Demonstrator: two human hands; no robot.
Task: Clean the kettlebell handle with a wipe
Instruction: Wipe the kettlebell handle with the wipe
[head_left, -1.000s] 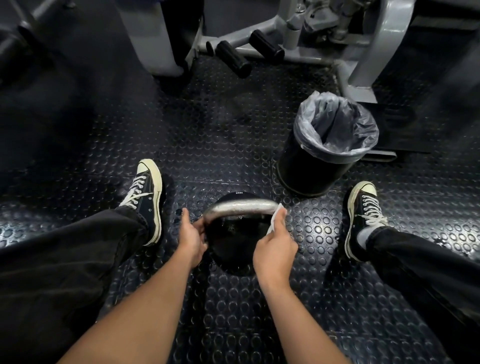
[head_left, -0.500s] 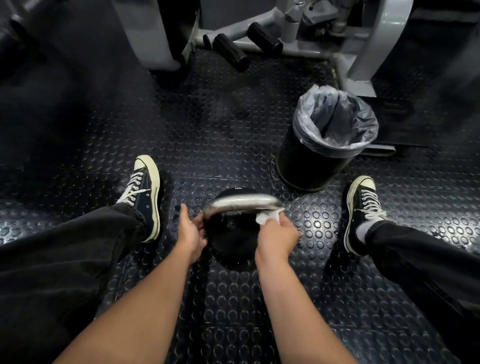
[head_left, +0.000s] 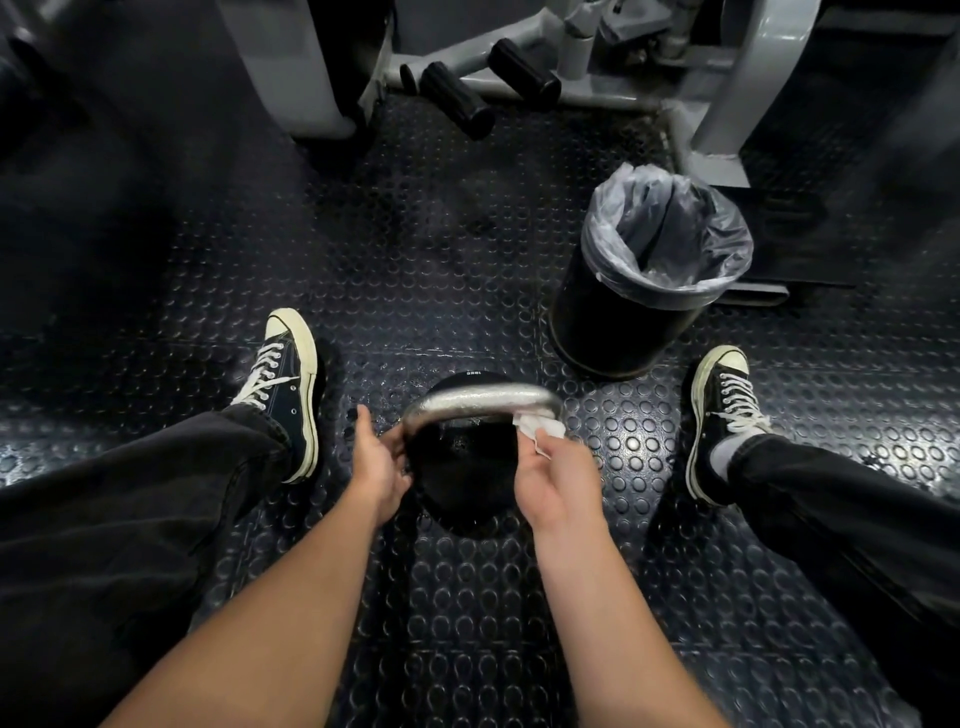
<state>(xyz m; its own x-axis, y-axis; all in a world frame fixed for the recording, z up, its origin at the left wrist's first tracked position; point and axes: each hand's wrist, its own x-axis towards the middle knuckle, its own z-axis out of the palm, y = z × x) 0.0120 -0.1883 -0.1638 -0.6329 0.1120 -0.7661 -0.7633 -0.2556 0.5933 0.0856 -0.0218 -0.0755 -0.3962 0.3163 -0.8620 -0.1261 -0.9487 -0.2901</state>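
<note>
A black kettlebell (head_left: 467, 478) stands on the studded rubber floor between my feet. Its silver handle (head_left: 478, 401) arches across the top. My left hand (head_left: 378, 462) grips the left end of the handle, fingers curled round it. My right hand (head_left: 558, 475) pinches a crumpled white wipe (head_left: 537, 426) and presses it against the underside of the handle's right end.
A black bin (head_left: 628, 322) with a clear liner stands just beyond the kettlebell to the right. My sneakers rest at left (head_left: 285, 374) and right (head_left: 719, 400). A grey gym machine frame (head_left: 727, 83) with black foot pegs (head_left: 457, 98) fills the back.
My right hand has shifted the wipe from the outer side of the handle's right end round to its underside. The left hand keeps its grip.
</note>
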